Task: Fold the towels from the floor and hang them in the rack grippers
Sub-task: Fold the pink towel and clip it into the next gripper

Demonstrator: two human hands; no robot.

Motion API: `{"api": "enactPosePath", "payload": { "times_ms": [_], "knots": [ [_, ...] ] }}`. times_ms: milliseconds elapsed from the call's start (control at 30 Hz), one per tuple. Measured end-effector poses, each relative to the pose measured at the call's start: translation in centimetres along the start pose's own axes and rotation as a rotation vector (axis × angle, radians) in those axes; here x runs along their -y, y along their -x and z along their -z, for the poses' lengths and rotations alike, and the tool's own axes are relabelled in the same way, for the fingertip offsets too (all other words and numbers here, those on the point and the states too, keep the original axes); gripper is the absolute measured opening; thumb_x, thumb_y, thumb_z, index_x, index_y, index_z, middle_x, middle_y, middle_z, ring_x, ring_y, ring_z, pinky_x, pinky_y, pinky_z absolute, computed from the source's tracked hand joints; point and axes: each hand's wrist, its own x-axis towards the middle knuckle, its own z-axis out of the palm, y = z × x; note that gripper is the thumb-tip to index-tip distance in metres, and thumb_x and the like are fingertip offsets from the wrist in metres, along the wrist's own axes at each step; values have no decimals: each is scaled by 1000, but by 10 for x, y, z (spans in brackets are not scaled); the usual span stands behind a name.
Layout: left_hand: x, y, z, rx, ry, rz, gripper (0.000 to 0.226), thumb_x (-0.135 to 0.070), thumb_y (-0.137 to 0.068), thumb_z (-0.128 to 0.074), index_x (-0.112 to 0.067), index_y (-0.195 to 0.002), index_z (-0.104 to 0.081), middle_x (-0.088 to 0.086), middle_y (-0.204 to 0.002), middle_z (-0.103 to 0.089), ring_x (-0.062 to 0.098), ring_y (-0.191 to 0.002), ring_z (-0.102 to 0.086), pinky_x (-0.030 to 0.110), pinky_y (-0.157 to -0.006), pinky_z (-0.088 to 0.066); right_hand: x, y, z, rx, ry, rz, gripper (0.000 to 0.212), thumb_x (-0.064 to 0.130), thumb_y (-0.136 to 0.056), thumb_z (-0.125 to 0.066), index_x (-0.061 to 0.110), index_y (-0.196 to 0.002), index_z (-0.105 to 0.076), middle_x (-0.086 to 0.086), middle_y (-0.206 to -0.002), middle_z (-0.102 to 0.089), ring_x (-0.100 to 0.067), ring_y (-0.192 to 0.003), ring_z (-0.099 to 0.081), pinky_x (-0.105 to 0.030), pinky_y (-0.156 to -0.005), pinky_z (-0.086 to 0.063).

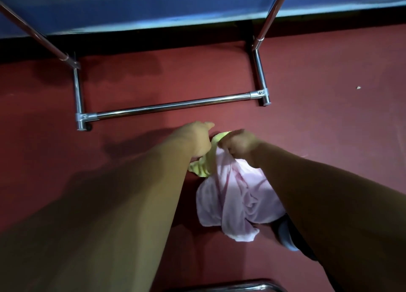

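Gathering stage, seemingly: left hand point(195, 140) grips crumpled yellow-green cloth towel point(203, 167), right hand point(240, 145) grips bunched pale pink cloth towel point(238, 195); next, separate and fold one.

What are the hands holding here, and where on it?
Left hand grips the yellow towel near its middle; right hand grips the pink towel by its bunched top, apparently with the yellow towel's end.
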Motion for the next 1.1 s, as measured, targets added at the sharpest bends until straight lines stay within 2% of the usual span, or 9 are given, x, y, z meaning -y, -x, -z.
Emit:
{"api": "enactPosePath", "payload": {
  "times_ms": [100,267,400,500,667,800,933,1033,1100],
  "knots": [
    [-4,2,5,26,33,-41,46,-15,-99,-63,-22,-144,-61,9,-141,-66,31,-123,-64,34,-97,-53,13,9,4,272,-357,-64,31,11,-72,-60,-3,-98,-69,-22,-89,-61,-33,-79,-61,-31,-70,-55],
    [5,-2,12,219,418,38,42,-7,-61,-76,-31,-94,-73,12,-105,-71,34,-104,-65,40,-88,-48,22,15,15,569,-538,-35,18,1,-77,-51,8,-83,-67,-20,-88,-71,-29,-81,-76,-35,-82,-57],
    [16,4,23,315,538,75,31,-11,-91,-77,-22,-119,-72,2,-110,-77,21,-117,-71,40,-105,-46,26,15,23,568,-548,-25,12,7,-79,-60,12,-89,-66,-7,-86,-65,-31,-89,-78,-40,-82,-63],
    [21,6,22,347,552,102,18,-17,-96,-76,-21,-113,-71,4,-110,-81,22,-116,-74,40,-104,-45,32,18,21,587,-515,-33,8,7,-87,-60,12,-91,-66,-6,-86,-64,-31,-93,-77,-41,-86,-63],
    [21,-3,14,259,342,146,27,-12,-100,-64,-24,-123,-70,10,-120,-79,28,-115,-76,25,-62,-39,21,3,5,336,46,-97,17,3,-95,-56,1,-108,-66,-16,-95,-65,-31,-87,-70,-43,-91,-56],
    [21,-4,13,211,254,151,28,-15,-105,-60,-29,-128,-67,4,-130,-73,29,-119,-73,36,-80,-47,7,4,-17,431,462,-47,39,3,-100,-60,-3,-138,-63,-18,-116,-68,-10,-82,-64,-18,-71,-48],
    [28,-6,11,180,297,161,26,-20,-103,-63,-39,-122,-66,-1,-131,-71,24,-115,-74,41,-89,-55,-18,5,-48,452,819,-16,53,24,-103,-63,15,-154,-52,-7,-157,-50,-23,-146,-44,-31,-113,-35],
    [35,-8,10,193,344,157,29,-16,-99,-68,-41,-114,-65,0,-128,-72,24,-115,-73,36,-83,-52,-17,-6,-48,316,762,-16,35,19,-99,-65,14,-133,-69,-7,-133,-68,-25,-116,-64,-36,-99,-51],
    [34,-6,11,257,357,123,39,-13,-86,-78,-38,-113,-65,3,-128,-74,29,-121,-71,34,-77,-49,-5,-9,-37,291,401,-12,15,13,-94,-68,18,-105,-76,0,-99,-73,-17,-84,-62,-27,-76,-53]
  ]
}}
